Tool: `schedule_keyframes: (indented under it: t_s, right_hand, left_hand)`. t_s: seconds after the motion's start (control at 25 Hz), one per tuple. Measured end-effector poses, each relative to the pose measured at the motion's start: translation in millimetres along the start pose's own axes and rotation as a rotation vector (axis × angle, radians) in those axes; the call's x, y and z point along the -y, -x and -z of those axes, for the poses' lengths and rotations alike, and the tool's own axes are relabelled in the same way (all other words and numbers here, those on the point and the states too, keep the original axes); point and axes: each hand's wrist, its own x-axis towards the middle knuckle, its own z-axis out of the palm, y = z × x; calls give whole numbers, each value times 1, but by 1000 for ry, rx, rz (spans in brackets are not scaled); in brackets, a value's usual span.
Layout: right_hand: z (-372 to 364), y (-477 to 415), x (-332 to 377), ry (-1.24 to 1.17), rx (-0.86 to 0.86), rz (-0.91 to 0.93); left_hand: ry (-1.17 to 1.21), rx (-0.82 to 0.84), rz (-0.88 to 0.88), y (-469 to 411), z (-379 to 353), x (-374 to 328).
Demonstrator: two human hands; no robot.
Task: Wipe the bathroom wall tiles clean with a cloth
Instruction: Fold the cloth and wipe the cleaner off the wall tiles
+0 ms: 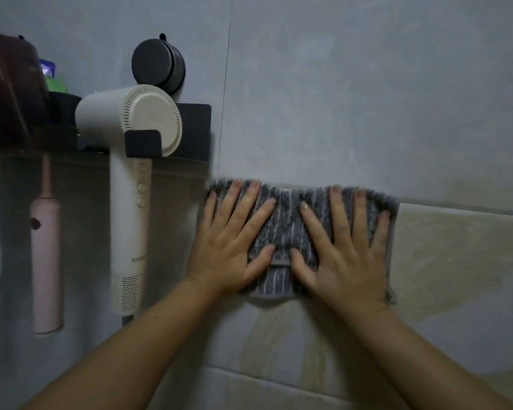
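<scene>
A grey streaked cloth [285,223] lies spread flat against the grey wall tiles [353,99], just below a horizontal grout line. My left hand [231,247] presses on its left half with fingers spread. My right hand [347,255] presses on its right half, fingers spread too. Both palms lie flat on the cloth; neither hand grips it. Yellowish wet streaks [444,261] mark the tiles to the right of and below the cloth.
A black wall shelf [196,128] hangs close to the cloth's upper left, holding a white hair dryer [131,179]. A pink handle [46,261] hangs further left. A round black suction holder [159,65] sits above. A vertical grout line [224,99] runs beside the shelf.
</scene>
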Motion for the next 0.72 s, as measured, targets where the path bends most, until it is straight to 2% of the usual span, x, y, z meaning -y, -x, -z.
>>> schedule_keyframes:
  t_s: [0.12, 0.24, 0.4, 0.48, 0.64, 0.72]
  right_hand:
    - [0, -23, 4, 11, -9, -85]
    - [-2, 10, 14, -4, 44, 9]
    - [-1, 78, 26, -19, 119, 114]
    - [-2, 65, 22, -15, 97, 89]
    - [3, 3, -8, -9, 7, -76]
    - [4, 4, -16, -11, 6, -102]
  left_hand:
    - [-14, -38, 48, -15, 1, 6]
    - [-13, -15, 80, 19, 0, 9]
    - [-31, 54, 23, 71, -2, -6]
    - [-30, 55, 22, 55, -2, -9]
    - [-15, -16, 85, -29, 3, -17]
    - [9, -36, 96, -46, 2, -32]
